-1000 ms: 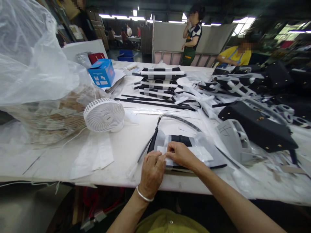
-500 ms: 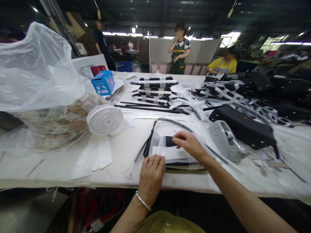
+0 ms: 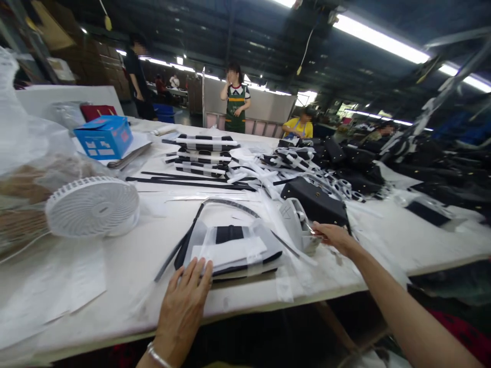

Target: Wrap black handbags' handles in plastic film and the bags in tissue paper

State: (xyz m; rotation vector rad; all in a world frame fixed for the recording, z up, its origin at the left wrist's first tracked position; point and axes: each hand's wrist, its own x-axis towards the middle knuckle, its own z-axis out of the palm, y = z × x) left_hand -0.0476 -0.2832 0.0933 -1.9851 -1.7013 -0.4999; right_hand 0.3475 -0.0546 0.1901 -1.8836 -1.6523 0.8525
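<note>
A black handbag (image 3: 245, 266) lies flat at the front of the table, partly wrapped in white sheet and clear film, its strap (image 3: 230, 204) arching behind it. White paper (image 3: 230, 254) rests across its upper face. My left hand (image 3: 187, 296) lies with fingers stretched out on the bag's near left edge. To the right stands a grey tape dispenser (image 3: 293, 225) with marker strokes on its side. My right hand (image 3: 337, 238) is at its front end, thumb and fingers pinched on the clear tape (image 3: 312, 231) there.
A white fan (image 3: 94, 207) and a blue box (image 3: 103, 137) stand on the left. Wrapped black-and-white bundles (image 3: 203, 157) lie behind the bag. Another black bag (image 3: 314, 199) sits behind the dispenser, with piled black bags (image 3: 356, 171) beyond. Other people are across the table.
My right hand has left the wrapped bag and moved right to the tape dispenser. My left hand stays on the bag, fingers flatter. The view has swung right.
</note>
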